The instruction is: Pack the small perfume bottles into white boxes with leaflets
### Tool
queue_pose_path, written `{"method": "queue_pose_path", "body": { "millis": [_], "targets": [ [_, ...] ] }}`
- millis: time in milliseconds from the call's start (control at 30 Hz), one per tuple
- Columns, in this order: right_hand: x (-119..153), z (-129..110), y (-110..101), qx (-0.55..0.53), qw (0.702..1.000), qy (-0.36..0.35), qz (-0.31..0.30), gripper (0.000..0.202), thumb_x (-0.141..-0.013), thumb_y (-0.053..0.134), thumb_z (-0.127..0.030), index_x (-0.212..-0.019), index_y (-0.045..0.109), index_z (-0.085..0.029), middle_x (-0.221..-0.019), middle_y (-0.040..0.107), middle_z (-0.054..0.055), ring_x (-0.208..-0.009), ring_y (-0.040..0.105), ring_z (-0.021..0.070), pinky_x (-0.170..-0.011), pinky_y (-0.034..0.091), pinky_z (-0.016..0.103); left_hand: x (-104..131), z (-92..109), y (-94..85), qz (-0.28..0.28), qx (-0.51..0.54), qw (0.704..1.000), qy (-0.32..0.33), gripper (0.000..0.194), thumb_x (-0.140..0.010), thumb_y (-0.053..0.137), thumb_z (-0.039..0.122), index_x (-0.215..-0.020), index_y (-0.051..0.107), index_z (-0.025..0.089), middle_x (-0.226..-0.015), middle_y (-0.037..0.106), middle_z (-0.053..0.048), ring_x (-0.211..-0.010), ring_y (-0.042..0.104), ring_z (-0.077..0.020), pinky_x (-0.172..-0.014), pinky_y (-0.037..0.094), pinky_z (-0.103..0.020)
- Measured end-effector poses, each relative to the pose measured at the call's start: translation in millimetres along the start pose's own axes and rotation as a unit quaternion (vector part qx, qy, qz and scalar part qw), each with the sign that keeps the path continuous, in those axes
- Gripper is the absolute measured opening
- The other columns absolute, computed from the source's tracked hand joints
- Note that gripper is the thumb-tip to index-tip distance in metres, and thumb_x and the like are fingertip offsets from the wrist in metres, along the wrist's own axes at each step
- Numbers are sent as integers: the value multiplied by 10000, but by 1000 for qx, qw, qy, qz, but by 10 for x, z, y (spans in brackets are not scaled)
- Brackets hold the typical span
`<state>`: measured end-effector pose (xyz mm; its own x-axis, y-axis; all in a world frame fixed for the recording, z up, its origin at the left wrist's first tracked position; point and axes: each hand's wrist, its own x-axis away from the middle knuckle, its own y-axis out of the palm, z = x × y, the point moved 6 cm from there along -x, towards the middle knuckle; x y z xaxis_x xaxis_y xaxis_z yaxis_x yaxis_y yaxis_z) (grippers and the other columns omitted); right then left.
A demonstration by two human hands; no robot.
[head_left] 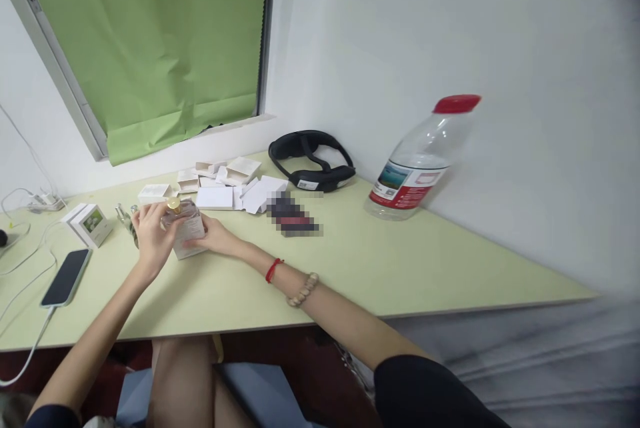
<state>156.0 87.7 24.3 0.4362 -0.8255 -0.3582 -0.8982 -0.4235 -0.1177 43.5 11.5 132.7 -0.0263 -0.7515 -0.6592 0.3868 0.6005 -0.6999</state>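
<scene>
A clear glass bottle with a gold top (173, 204) stands partly out of a white box (189, 239), just above the table at the left. My left hand (154, 229) has its fingers round the bottle's upper left side. On the right side of the white box, my right hand (211, 236) grips it with the fingers round its lower part. The bottle's lower part is hidden by the box and hands. Close behind my left hand are small greenish glass items (128, 223), partly covered by it.
White opened cartons (215, 197) lie behind my hands. A black headset (313, 165) and a large red-capped bottle (413, 171) stand to the right, near a blurred dark item (295, 216). At left are a phone (67, 277) with a cable and a small white box (91, 225).
</scene>
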Motion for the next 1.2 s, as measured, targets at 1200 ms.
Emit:
{"method": "queue_pose_path", "body": {
  "millis": [1200],
  "targets": [
    [224,-527,-181,338,890,-275,134,281,-863,613,-381,-1111,604,-249,-1302,503,109,-986,650,204,-684,579,302,261,-402,469,130,112,963,206,176,-993,372,304,-1144,383,214,-1192,442,-132,-1088,527,-186,-735,511,-301]
  ]
}}
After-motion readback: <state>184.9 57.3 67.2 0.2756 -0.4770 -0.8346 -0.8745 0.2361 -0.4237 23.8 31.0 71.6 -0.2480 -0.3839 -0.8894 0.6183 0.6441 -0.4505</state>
